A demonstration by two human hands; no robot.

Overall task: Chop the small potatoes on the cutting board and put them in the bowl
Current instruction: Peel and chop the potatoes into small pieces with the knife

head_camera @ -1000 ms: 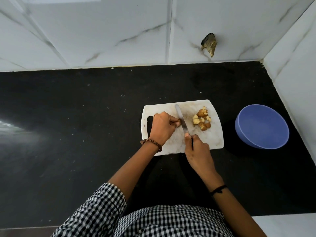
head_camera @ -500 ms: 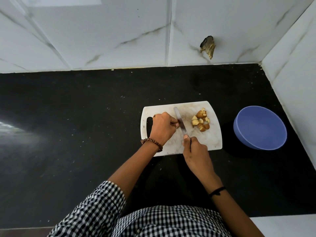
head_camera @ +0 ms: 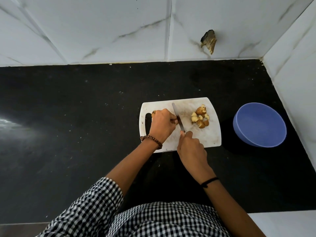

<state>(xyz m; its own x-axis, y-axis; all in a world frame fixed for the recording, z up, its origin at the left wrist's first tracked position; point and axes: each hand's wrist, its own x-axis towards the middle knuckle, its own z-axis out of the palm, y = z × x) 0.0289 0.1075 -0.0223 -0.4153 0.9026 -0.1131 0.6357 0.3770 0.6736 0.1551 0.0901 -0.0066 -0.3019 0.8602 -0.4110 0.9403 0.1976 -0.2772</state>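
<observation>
One white cutting board (head_camera: 210,134) carries one knife (head_camera: 177,117) and one heap of chopped potato pieces (head_camera: 200,118) on its right part, roughly eight or nine, though they overlap too much for a sure count. One blue bowl (head_camera: 259,124) stands to the right of the board, and one brown chipped patch (head_camera: 209,41) marks the wall (head_camera: 102,31) beyond it. Two hands are over the board, the left hand (head_camera: 162,124) with one brown bead bracelet (head_camera: 152,140) and the right hand (head_camera: 191,147) with one black wristband (head_camera: 209,182); brown bits of small potato (head_camera: 153,113) show at both sides of the left hand, one potato or two I cannot tell.
</observation>
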